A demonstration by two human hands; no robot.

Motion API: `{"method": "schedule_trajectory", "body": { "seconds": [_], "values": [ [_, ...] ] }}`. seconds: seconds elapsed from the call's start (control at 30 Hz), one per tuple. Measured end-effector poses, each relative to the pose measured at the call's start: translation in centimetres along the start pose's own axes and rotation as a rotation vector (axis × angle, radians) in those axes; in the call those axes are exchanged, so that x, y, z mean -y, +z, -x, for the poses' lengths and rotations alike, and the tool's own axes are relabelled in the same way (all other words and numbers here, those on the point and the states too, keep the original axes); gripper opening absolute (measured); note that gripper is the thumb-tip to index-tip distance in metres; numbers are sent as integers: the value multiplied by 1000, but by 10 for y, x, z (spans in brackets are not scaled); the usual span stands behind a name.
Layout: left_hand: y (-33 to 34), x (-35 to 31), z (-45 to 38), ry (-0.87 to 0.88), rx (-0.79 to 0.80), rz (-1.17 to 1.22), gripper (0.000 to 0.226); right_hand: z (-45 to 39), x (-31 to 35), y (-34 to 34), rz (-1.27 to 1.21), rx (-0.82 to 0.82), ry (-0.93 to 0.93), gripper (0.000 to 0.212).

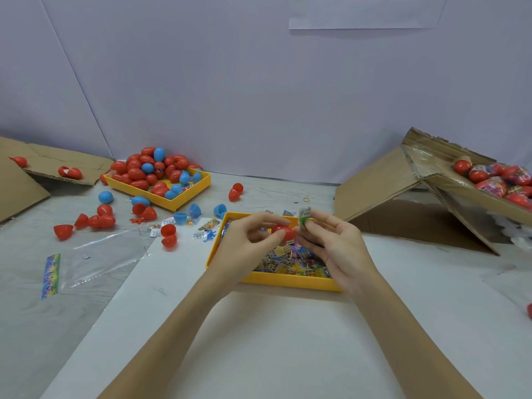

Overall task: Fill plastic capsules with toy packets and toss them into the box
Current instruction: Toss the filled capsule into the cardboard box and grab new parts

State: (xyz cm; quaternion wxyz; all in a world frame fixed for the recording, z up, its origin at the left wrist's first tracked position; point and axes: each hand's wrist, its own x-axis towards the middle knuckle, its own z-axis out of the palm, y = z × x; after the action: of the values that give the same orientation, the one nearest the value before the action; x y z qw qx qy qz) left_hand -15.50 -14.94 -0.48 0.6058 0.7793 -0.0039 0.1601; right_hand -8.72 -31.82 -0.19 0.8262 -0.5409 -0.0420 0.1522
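Pale, wood-grained counter (34, 335) backed by a plain lavender-white wall (259, 96), with a white paper sheet (365, 23) fixed high on it. At the far left edge, flattened cardboard (17, 185) carries a few red capsule halves. Near left, a clear plastic bag (95, 263) with a printed strip lies flat. Loose red and blue capsule halves (95, 220) are scattered across the left counter, with small toy packets among them. Behind them, against the wall, a yellow tray (178, 204) is heaped with red and blue capsules. A large white sheet (273, 341) covers the near centre; this is the widest open area, crossed only by the two forearms. At its far edge a second yellow tray (288, 282) holds a pile of toy packets (290, 259). Above this tray the left hand (244, 243) pinches a red capsule (283, 231) between curled thumb and fingertips; the right hand (334, 243), touching the capsule's right side, holds a green packet (303, 218) between thumb and forefinger, remaining fingers loosely bent. At far right, a cardboard box (449, 180) tilted on its side contains red filled capsules (495, 180); its flaps (374, 185) extend onto the counter toward the centre. A red object is cut off at the right edge.
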Motion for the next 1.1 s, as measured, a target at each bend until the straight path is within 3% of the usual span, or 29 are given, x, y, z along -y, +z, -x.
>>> {"method": "schedule_trajectory", "body": {
  "seconds": [0.17,0.27,0.77,1.1],
  "values": [
    [-2,-2,-1,-37,-20,122,30,3,-1,3,136,5,-32,9],
    [0,-3,-1,-39,-46,143,28,4,-2,5,209,35,-59,15],
    [2,2,-1,-48,-57,97,25,7,-4,8,196,26,-134,19],
    [2,1,-3,-54,-67,79,25,5,-6,7,272,109,-169,14]
  ]
}}
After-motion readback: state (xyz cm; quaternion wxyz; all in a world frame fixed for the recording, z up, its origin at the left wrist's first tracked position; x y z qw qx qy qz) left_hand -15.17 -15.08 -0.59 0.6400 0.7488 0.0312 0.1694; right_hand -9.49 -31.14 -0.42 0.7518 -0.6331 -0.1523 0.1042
